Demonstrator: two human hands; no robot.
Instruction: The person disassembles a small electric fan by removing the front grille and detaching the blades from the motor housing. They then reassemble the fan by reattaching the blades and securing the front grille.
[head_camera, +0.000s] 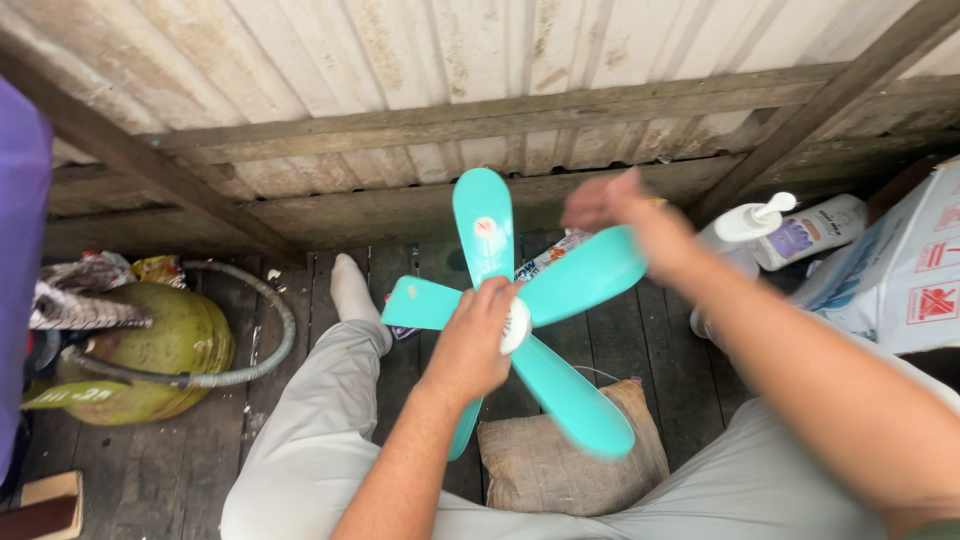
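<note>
Taking the turquoise fan blade (520, 320) as the landmark and reading from its left: a green gas cylinder (150, 350) with a grey hose (250, 360) looped over it stands on the plank floor (140, 470), well apart from the blade, and the person's outstretched leg (330, 400) with its socked foot lies between the two. The fan blade itself is held up over the lap, in front of the corrugated wall (400, 50). The left hand (475, 340) is clenched around the white hub at its middle, while the right hand (625, 215), blurred, rests open against the tip of the upper right blade, fingers spread and grasping nothing. By the look of it, the step in hand is turning or checking the blades on the hub; any next move calls for a steady hub grip and a light touch at the tip. Below the blade lies a brown sack (560, 460). To its right stand a white pump bottle (750, 225) and a cardboard box (900, 270), close enough to crowd a sweeping blade tip; the room to the left is more open.
</note>
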